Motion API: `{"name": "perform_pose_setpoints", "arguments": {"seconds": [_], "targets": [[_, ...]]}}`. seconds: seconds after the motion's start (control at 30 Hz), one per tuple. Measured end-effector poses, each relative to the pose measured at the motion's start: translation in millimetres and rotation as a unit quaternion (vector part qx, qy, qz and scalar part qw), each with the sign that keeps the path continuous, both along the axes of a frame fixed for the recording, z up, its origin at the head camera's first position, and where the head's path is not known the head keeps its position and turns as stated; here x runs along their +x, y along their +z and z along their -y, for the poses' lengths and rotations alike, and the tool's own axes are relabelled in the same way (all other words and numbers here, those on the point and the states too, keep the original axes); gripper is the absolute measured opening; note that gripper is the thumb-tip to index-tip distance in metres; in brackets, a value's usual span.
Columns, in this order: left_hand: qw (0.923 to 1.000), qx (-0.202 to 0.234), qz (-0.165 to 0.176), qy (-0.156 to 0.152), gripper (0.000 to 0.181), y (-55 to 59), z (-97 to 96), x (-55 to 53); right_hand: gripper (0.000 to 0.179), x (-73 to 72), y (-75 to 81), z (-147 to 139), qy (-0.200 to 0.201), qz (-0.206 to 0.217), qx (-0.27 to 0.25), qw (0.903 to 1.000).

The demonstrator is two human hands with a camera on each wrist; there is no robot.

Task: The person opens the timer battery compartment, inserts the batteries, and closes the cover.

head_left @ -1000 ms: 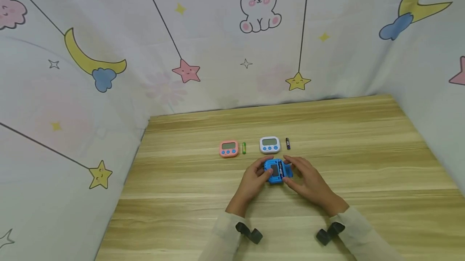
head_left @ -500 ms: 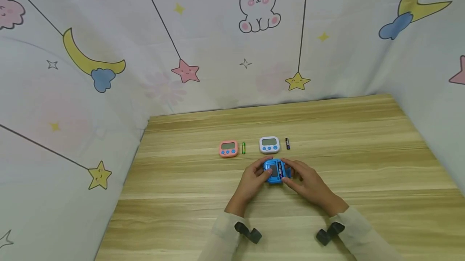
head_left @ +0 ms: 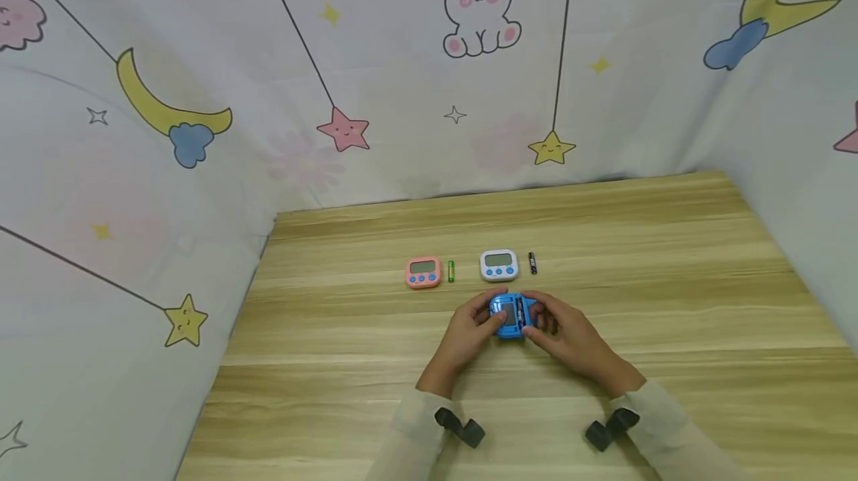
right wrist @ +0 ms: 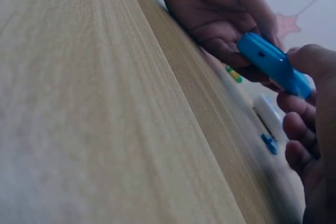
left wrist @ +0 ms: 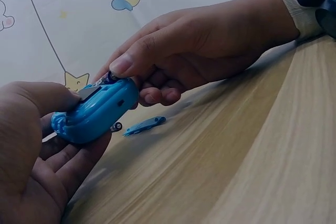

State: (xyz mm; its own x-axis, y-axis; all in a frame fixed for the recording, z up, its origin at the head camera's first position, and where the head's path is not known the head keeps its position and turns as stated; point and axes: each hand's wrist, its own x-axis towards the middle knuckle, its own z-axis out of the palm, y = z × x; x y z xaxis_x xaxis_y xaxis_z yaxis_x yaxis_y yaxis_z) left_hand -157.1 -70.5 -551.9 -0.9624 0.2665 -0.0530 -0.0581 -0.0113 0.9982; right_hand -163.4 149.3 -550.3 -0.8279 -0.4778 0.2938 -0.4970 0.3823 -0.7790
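Note:
A blue digital timer (head_left: 509, 332) is held back up between both hands, a little above the table. A dark battery (head_left: 520, 313) lies in its open slot, near the right side. My left hand (head_left: 468, 333) grips the timer's left side, thumb across the back and fingers beneath. With the right hand (head_left: 573, 336) I pinch the opposite edge; the thumb presses by the battery's end in the left wrist view. The loose blue battery cover (left wrist: 144, 126) lies on the table beyond the timer, mostly behind the right fingers in the head view.
Behind the hands stand a pink timer (head_left: 423, 272) with a green battery (head_left: 451, 271) beside it, and a white timer (head_left: 499, 265) with a dark battery (head_left: 532, 263) to its right. A patterned white cloth (head_left: 402, 79) rises along the wood-grain table's (head_left: 322, 362) back and sides.
The right fingers have shifted slightly inward along the timer's edge and now hide more of the blue cover. The left hand keeps its grip, and the timer stays nearly in place.

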Motion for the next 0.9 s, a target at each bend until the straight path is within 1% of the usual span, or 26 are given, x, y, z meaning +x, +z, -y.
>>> {"name": "perform_pose_setpoints", "arguments": {"seconds": [0.17,0.37,0.5,0.6,0.63,0.77,0.83,0.9], "targets": [[0.9999,-0.007,0.003,-0.009,0.043,0.2,0.2,-0.9,0.055,0.0,-0.1,0,0.007,0.003,-0.007,0.9999],[0.9999,-0.012,0.001,-0.011,0.041,0.2,0.2,-1.2,0.055,0.4,0.8,2,0.026,0.031,-0.033,0.9987],[0.9998,-0.001,-0.004,-0.022,0.041,-0.5,1.2,-0.9,0.057,0.7,-0.6,3,0.031,0.044,-0.046,0.9975],[0.9992,0.014,-0.011,-0.036,0.041,0.3,1.6,-0.2,0.057,2.5,1.5,3,0.042,0.066,-0.069,0.9945],[0.9989,0.017,-0.014,-0.041,0.042,0.7,1.6,0.1,0.057,3.4,3.8,3,0.047,0.074,-0.079,0.993],[0.9977,0.025,-0.022,-0.059,0.043,1.5,1.2,1.1,0.052,8.6,21.2,6,0.07,0.106,-0.109,0.986],[0.9974,0.02,-0.023,-0.065,0.043,1.9,0.8,1.4,0.05,10.8,30.1,7,0.073,0.117,-0.112,0.9842],[0.9973,0.012,-0.024,-0.069,0.043,2.4,0.3,1.6,0.049,11.5,34.3,8,0.07,0.122,-0.11,0.9839]]}}
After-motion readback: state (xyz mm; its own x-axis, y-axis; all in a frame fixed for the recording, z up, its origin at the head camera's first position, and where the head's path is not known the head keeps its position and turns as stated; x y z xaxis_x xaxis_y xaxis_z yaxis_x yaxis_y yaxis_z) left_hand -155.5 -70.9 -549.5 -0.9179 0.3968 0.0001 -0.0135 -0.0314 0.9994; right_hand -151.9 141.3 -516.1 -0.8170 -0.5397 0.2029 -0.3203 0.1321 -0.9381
